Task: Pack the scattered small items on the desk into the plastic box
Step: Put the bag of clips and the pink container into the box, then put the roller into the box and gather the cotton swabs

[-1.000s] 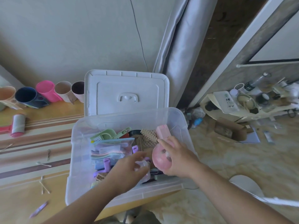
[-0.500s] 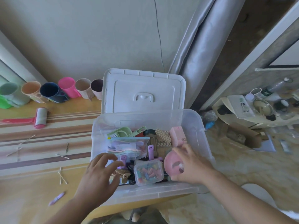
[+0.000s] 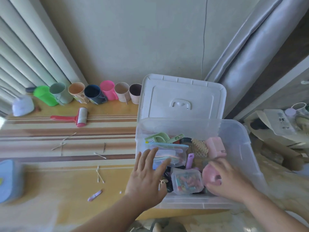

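Plastic box [image 3: 237,131], clear, open, part-filled; under both hands.
Left hand [image 3: 147,178] spread flat, empty; right hand [image 3: 229,180] curled on pink round case [image 3: 209,175]. Left of hands, on counter [image 3: 50,181]: cotton swabs [image 3: 99,176], likely light, pinch mid-stem.

seven cups [image 3: 107,92], one plastic box [image 3: 240,139], one lint roller [image 3: 78,117], two hands [image 3: 145,178]

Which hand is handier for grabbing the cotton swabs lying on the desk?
The left hand: it is open, holds nothing and sits at the box's desk-side edge, nearest the cotton swabs. The right hand grips a pink ball.
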The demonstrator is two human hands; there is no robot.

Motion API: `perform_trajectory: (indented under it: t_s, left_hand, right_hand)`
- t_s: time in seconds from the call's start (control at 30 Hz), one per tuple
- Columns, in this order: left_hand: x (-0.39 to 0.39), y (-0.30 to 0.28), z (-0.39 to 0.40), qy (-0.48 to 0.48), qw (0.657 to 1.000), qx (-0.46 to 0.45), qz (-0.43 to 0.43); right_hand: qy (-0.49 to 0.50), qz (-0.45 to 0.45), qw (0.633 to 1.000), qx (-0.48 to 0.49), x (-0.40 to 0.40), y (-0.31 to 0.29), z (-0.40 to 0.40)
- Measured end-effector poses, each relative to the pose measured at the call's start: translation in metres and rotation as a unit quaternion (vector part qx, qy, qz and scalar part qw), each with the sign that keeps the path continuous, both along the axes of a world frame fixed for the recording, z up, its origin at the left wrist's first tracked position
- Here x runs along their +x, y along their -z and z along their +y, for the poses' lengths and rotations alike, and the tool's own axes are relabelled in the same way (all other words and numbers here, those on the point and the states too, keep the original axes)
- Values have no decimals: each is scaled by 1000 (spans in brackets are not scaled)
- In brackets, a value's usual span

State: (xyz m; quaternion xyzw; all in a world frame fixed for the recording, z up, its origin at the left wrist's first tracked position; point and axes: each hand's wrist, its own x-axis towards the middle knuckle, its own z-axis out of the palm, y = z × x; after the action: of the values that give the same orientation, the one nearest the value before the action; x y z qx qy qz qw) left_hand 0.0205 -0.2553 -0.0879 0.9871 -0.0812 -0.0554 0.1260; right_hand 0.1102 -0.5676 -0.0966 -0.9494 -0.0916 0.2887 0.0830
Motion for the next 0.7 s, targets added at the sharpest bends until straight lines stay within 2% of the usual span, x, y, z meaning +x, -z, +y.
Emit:
perform_trajectory:
  t_s: [0.07, 0.13, 0.2, 0.27, 0.37, 0.43, 0.5, 0.6, 0.7]
  left_hand:
    - [2, -2, 0, 8, 999, -33, -2]
    - [2, -2, 15, 16, 995, -97, -14]
    - [1, -1, 45, 15, 987, -152, -40]
    - [1, 6, 95, -12, 982, -180, -53]
    - [0, 30, 195, -89, 982, -157, -53]
    - [-4, 51, 268, -137, 985, -99, -23]
    - [-6, 67, 340, -183, 981, -49, 34]
    - [-1, 81, 431, -250, 962, 18, 109]
    - [21, 94, 489, -293, 941, 63, 158]
  right_hand:
    - [6, -14, 1000, -23, 1, -3, 6]
    - [16, -76, 996, -35, 6, -9, 28]
    - [30, -163, 986, 22, 8, -23, 66]
    - [8, -269, 957, 106, 6, -41, 122]
    - [-48, -343, 912, 221, 1, -60, 230]
    - [-97, -333, 895, 279, -3, -54, 301]
    - [-117, -290, 900, 305, -4, -34, 367]
    - [-51, -113, 963, 238, -4, 16, 436]
    - [10, 12, 992, 127, -3, 76, 458]
